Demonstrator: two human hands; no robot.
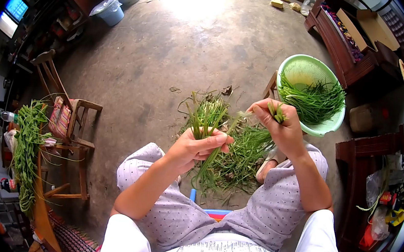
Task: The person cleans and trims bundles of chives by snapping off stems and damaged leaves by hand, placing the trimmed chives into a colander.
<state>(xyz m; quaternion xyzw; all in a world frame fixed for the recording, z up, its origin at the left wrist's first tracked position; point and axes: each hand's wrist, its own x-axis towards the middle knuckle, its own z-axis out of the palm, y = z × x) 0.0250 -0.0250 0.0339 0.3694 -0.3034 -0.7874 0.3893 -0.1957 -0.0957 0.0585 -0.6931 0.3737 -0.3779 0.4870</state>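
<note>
My left hand (194,147) is closed around a loose bunch of long green chives (203,121), whose stalks stick up past my thumb and hang down below the fingers. To its right, my right hand (283,129) grips a second bundle of chives (277,113), stalk ends pointing up. Its thumb and forefinger pinch together at a pale, thin wisp (245,114), too fine to make out. Beneath both hands, a heap of chives and trimmings (237,164) lies on the floor between my feet. Beyond my right hand is a light green colander (315,130) holding more chives.
The colander rests on a wooden stool (270,86). At left are a wooden chair (86,106) and a table edge piled with green stalks (30,147). A blue bucket (111,15) stands far left. Dark wooden furniture (332,39) lines the right side.
</note>
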